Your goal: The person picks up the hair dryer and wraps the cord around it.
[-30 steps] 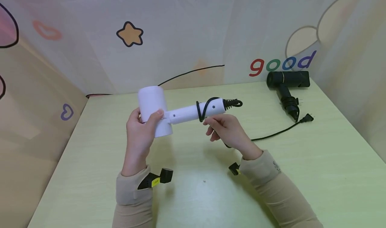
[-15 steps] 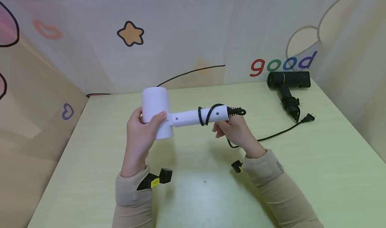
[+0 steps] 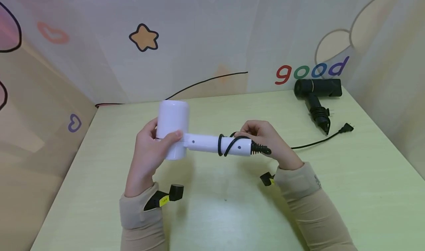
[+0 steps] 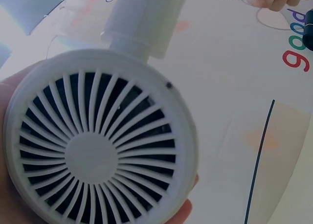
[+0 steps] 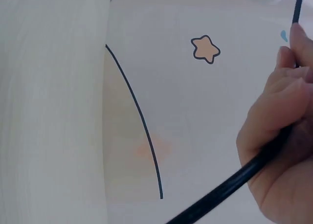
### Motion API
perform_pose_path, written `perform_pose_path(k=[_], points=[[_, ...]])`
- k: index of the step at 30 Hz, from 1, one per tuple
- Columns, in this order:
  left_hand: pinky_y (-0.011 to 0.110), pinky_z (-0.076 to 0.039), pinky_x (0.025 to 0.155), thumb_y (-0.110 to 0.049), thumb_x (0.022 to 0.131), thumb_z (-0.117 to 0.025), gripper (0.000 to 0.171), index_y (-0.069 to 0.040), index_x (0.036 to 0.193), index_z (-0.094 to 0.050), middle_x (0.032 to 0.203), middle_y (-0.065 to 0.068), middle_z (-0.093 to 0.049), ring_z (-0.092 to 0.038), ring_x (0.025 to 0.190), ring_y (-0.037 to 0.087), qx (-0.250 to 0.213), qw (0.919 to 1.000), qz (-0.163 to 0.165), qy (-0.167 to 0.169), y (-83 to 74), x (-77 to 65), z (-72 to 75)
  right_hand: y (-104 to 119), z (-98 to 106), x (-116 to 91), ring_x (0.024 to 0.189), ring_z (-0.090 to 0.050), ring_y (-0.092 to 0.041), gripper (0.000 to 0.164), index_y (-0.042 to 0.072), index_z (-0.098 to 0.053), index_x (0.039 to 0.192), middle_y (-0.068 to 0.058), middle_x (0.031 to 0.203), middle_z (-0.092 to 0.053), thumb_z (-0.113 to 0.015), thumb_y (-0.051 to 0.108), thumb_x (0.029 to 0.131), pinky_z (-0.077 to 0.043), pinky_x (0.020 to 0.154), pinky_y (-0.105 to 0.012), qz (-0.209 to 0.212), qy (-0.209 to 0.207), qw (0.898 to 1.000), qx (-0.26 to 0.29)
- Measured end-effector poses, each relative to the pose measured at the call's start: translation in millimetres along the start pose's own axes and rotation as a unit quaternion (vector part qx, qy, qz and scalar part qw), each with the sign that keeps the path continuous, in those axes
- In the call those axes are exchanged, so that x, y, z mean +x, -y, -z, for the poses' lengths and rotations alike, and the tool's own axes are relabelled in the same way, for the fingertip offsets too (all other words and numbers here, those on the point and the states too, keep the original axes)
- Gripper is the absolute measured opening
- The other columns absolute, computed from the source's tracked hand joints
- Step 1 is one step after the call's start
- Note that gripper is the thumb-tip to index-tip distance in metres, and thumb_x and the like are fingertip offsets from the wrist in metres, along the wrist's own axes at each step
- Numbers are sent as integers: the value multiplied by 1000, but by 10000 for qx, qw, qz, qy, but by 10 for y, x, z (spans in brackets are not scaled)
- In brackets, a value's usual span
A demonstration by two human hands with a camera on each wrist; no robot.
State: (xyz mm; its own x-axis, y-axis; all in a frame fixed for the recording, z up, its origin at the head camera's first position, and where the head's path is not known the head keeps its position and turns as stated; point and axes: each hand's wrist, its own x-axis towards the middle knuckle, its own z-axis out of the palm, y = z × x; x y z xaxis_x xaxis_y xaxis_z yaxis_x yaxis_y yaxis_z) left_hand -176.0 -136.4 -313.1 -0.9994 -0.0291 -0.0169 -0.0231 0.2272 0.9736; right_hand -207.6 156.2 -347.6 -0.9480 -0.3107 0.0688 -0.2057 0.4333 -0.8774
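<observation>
From my station I take the white hair dryer as my landmark; it is held up over the pale table, and its handle points to the right. The left hand grips its barrel, the thumb laid across the near side where the handle joins and the fingers wrapped behind. On the left wrist view I see the round slatted grille at one end of the barrel, with the hand curled about its edge.

Just beyond the end of that handle I have the right hand, its fingers bent in and closed on the black cord. The right wrist view shows me the cord crossing the palm and emerging at the fingertips. Between the two hands, the cord makes loops around the dryer's handle, near the ribbed black sleeve at its tip.

Well to the right of the dryer, the cord's free end lies on the table with its plug. Farther back on that same side I see a black hair dryer, a cord bundled around its handle. Behind the white dryer hangs a printed backdrop, with an orange star above the barrel and the word "good" up to the right.
</observation>
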Motion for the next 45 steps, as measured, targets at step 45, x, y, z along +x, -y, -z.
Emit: perform_pose_path(k=[45], points=[[42, -53, 71, -23, 72, -79, 68, -22, 134, -51, 106, 7, -64, -61, 87, 26, 955, 9739, -1623, -1264, 183, 182, -476, 316, 8, -199, 64, -44, -20, 16, 6, -70, 93, -9, 74, -60, -60, 18, 93, -36, 53, -26, -438, -661, 9945, -680]])
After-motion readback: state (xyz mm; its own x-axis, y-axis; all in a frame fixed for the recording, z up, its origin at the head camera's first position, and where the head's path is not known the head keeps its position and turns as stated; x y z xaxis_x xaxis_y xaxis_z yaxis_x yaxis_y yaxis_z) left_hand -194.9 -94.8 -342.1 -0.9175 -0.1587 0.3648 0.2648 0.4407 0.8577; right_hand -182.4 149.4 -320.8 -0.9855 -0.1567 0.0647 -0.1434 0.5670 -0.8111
